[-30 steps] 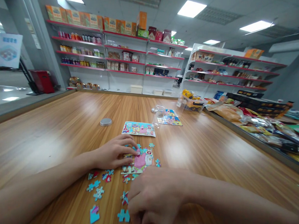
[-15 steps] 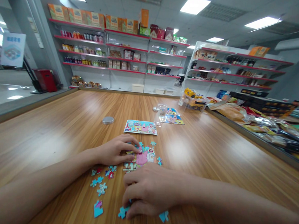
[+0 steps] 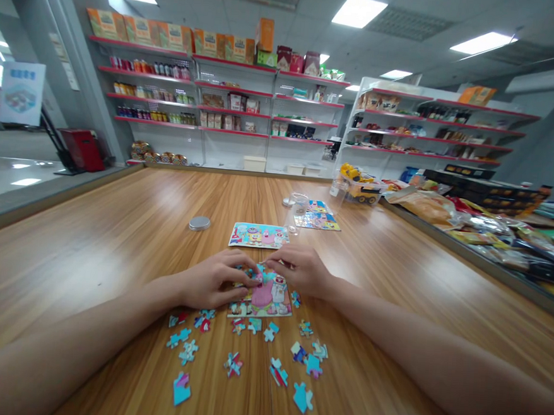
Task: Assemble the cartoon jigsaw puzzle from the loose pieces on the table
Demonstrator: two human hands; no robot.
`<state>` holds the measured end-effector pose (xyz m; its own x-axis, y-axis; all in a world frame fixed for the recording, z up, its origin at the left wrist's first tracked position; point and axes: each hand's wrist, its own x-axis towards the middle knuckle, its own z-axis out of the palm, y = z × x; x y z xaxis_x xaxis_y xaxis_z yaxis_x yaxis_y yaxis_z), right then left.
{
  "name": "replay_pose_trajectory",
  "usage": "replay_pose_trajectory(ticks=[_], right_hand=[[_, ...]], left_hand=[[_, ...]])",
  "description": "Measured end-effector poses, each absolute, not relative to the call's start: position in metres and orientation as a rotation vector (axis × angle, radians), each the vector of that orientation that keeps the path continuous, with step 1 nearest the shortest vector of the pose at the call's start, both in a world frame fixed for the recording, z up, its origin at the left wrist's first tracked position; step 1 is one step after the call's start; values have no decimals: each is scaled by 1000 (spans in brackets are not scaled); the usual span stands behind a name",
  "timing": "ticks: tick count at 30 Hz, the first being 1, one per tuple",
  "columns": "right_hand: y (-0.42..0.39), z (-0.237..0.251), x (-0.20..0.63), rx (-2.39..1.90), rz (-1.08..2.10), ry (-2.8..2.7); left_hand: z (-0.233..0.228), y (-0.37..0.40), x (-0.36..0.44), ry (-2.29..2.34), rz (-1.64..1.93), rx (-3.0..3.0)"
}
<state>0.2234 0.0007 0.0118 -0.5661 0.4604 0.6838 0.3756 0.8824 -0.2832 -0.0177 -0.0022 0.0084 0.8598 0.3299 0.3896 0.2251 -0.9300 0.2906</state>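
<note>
A partly assembled jigsaw puzzle (image 3: 262, 297) with a pink cartoon figure lies on the wooden table in front of me. My left hand (image 3: 222, 278) rests on its left side, fingers spread and lying on the joined pieces. At the top edge of the puzzle my right hand (image 3: 301, 269) is closed in a pinch on a small puzzle piece, mostly hidden by the fingers. Loose puzzle pieces lie nearer to me, among them a blue and purple one (image 3: 181, 388), a red and blue one (image 3: 233, 364) and a light blue one (image 3: 300, 397).
Behind the puzzle lies a picture card (image 3: 258, 236), with a round metal lid (image 3: 199, 223) to its left. A clear plastic jar (image 3: 298, 208) stands by another assembled puzzle (image 3: 321, 221). Toy trucks fill a clear bin (image 3: 364, 191). Packaged goods (image 3: 429, 205) line the right side.
My right hand has moved from the loose pieces up to the puzzle's top edge. A blue piece it was touching is gone from its spot near me. My left hand has stayed in place.
</note>
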Motion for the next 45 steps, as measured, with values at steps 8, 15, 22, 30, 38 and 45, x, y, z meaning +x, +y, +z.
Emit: replay_pose_trajectory(ticks=[8,15,22,30,38,45], right_hand=[[15,-1,229,-611,335,-2325],[12,-1,227,-810,377,-2230],[13,-2,228,-952,368,-2163],[15,-3,228,-955,400,-2149],[15,-2,227,-1016,461,-2093],[13,0,227,-971,457,-2153]], left_hand=[[9,-3,-17,395,686,2822],[8,-2,-17,410,668,2837],[8,-2,-18,403,672,2835],[6,-1,-18,399,687,2827],[8,-3,-17,422,667,2831],[6,-1,-18,390,695,2819]])
